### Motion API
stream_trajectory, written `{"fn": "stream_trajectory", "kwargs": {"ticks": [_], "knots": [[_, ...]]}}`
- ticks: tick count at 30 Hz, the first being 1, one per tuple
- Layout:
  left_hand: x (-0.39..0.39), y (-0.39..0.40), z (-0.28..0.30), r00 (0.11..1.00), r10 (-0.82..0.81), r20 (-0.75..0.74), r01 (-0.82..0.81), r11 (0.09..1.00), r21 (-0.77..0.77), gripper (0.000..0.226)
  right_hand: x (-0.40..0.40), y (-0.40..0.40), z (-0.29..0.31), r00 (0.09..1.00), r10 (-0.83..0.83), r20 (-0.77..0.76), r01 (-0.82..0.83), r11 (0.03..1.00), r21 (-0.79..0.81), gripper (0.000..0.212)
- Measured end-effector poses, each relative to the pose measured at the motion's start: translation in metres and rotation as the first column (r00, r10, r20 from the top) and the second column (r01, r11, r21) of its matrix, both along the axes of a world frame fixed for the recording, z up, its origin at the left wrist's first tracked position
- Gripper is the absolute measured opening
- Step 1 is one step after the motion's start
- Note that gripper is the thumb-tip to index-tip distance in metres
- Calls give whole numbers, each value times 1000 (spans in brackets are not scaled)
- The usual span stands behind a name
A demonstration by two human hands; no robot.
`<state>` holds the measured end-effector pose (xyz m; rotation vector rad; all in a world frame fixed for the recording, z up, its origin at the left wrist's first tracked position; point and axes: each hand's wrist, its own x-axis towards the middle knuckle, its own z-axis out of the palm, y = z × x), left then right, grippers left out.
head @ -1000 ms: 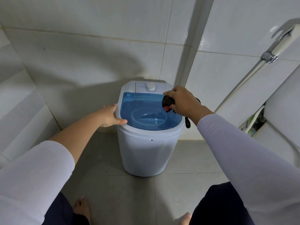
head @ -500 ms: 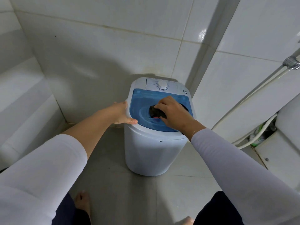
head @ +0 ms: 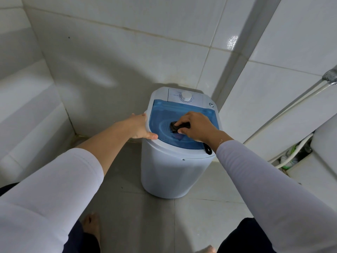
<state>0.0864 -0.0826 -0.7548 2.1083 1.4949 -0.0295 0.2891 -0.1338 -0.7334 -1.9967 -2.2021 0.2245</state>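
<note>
The washer (head: 175,172) stands on the floor in a tiled corner, its blue lid (head: 164,114) closed. The left hand (head: 140,127) grips the washer's left rim, thumb on top, steadying it. The right hand (head: 198,126) pinches a black object (head: 176,126), seemingly a plug, at the lid's centre. A cord (head: 208,150) hangs over the front rim.

Judgement: the object is being set down.

Advised: lay it flat mid-lid, gather the cord beside it so its weight cannot drag it off, and release only once it is settled.
</note>
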Motion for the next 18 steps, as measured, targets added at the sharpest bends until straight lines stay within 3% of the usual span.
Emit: {"fn": "stream_trajectory", "kwargs": {"ticks": [10,18], "knots": [[1,-1,2,1000,-12,-21,12,1000,17,90,-7,1,-3,994,71,80,-77,995,65,33],[2,0,-1,999,4,-42,-4,1000,6,96,5,3,6,980,164,109,-155,984,-86,30]]}}
